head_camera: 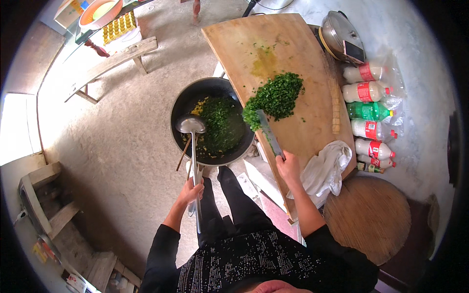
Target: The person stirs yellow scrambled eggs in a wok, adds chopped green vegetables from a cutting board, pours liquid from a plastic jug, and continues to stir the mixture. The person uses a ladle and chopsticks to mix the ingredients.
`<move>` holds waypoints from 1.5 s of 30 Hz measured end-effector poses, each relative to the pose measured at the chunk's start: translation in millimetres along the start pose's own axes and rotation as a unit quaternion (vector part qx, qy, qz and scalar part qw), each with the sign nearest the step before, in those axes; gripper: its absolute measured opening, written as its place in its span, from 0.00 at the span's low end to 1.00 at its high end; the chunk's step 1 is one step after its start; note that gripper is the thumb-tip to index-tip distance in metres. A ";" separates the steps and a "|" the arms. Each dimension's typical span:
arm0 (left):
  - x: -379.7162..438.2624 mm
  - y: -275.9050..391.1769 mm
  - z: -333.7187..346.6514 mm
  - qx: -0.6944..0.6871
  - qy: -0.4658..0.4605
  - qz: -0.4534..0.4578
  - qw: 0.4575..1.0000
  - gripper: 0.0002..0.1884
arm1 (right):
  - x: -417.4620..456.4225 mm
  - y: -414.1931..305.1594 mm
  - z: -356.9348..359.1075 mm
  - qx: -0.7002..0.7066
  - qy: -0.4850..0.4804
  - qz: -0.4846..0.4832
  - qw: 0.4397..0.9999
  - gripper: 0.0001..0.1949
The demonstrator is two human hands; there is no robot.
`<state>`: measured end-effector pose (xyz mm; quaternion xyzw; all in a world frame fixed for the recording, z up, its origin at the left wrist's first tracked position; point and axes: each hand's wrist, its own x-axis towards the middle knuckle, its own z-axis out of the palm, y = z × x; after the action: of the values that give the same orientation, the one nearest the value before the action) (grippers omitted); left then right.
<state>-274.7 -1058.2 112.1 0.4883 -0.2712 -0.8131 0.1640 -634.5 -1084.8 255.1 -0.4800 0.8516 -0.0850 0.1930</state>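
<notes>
My left hand [192, 191] is closed around the long metal handle of a ladle [191, 125] and seems to grip the wok's handle too, though the fingers hide how. A dark wok [175, 91] hangs beside the wooden board's edge. Inside it lie chopped greens [220, 119] and yellow bits that look like scrambled egg [199, 105]. Wooden chopsticks [183, 155] lean over its near rim. My right hand [288, 166] holds a cleaver [269, 132], its blade against a heap of chopped greens [282, 94] on the board [311, 121]. Part of that heap overhangs the wok's right side.
A white cloth [326, 168] and a whisk brush [335, 106] lie along the board's right side. Several plastic bottles [364, 91] line the wall, near a lidded pot [339, 34] with a phone on it. A round wooden lid [368, 219] is at lower right. A bench [113, 62] stands upper left.
</notes>
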 end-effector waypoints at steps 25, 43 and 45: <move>-5.2 6.6 6.4 -0.010 0.003 0.007 1.000 0.07 | 228.9 36.9 -86.2 -0.045 0.150 -0.024 0.987 0.12; -4.7 6.4 7.6 0.022 0.016 -0.006 1.000 0.07 | 237.5 -67.0 -69.3 -0.155 -0.026 -0.203 0.966 0.10; -5.1 5.1 6.7 0.019 0.015 -0.003 1.000 0.07 | 233.3 -73.5 -60.5 -0.143 -0.019 -0.257 0.956 0.12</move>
<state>-278.3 -1057.7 121.3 0.5042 -0.2824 -0.8010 0.1563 -710.1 -1324.2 276.9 -0.7064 0.6992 0.0000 0.1099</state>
